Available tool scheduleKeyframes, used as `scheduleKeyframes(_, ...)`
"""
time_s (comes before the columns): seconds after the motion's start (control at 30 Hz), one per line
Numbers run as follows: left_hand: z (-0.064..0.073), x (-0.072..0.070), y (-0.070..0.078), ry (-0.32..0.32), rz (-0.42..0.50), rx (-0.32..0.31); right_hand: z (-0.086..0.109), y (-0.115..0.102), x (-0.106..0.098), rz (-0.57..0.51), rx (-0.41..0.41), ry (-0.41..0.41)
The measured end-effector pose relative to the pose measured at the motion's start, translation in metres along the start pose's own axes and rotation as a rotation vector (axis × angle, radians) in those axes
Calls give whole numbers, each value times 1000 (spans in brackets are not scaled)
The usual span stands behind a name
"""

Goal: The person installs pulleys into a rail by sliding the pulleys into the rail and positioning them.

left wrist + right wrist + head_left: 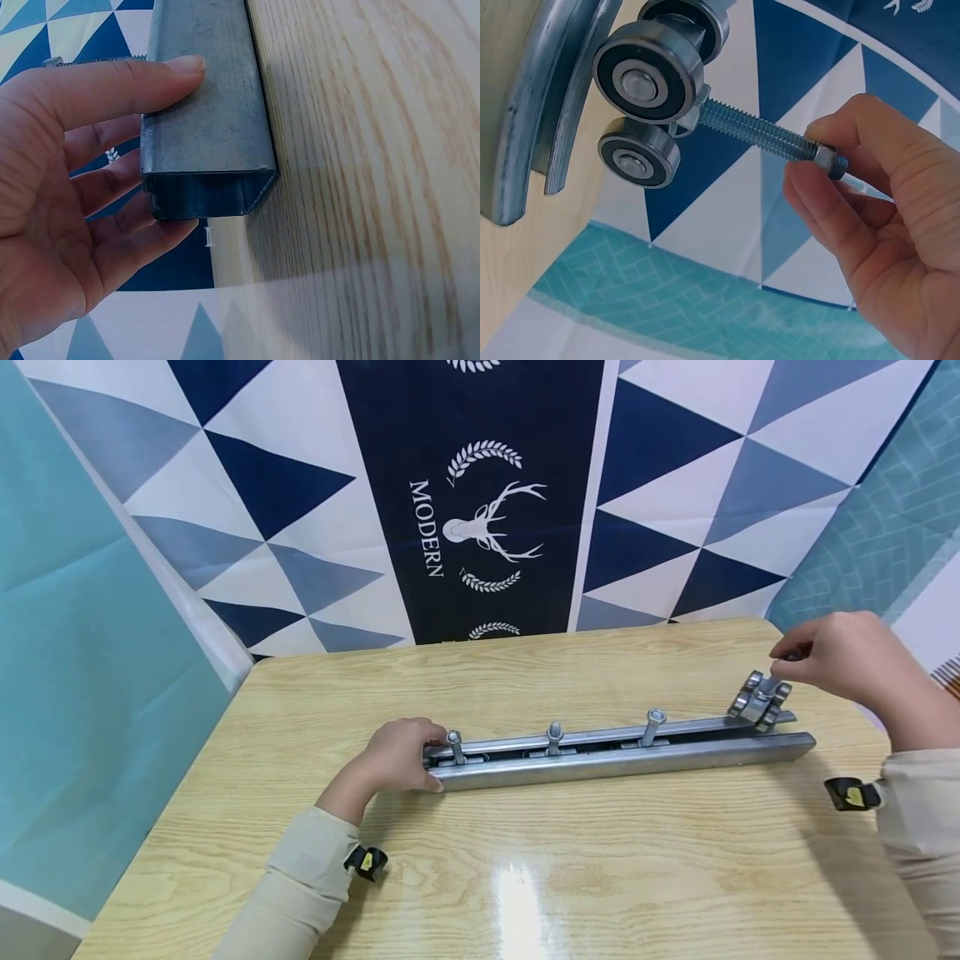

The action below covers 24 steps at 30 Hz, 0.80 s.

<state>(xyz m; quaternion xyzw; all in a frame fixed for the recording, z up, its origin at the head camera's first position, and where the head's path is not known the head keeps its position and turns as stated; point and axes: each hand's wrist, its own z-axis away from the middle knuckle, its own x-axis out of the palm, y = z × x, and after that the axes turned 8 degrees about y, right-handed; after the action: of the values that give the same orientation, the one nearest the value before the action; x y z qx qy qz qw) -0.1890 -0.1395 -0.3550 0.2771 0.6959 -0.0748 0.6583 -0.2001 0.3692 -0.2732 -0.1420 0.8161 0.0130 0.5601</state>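
A metal channel rail (622,763) lies across the table, its slot facing up. Three bolts stand up from the slot: a left bolt (455,747), a middle bolt (554,737) and a right bolt (654,727). My left hand (401,756) grips the rail's left end, thumb on the near side wall (206,120) and fingers round the far side. With thumb and fingertips, my right hand (832,656) pinches the threaded bolt of a roller trolley (649,75) near its nut (824,157). The trolley's wheels overlap the rail's right end in the head view.
The wooden table (525,860) extends in front of and behind the rail. A patterned cloth (300,510) hangs behind its back edge. At the right edge of the head view, a brown comb-like object (948,677) is partly visible.
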Motion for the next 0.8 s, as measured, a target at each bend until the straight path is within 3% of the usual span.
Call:
scheduleKeyframes(0.47,0,0,0,3,10,-7,13,21,-7,68,16,58)
scheduleKeyframes(0.8,0,-1,0,4,6,-7,20,40,-12,73,104,20)
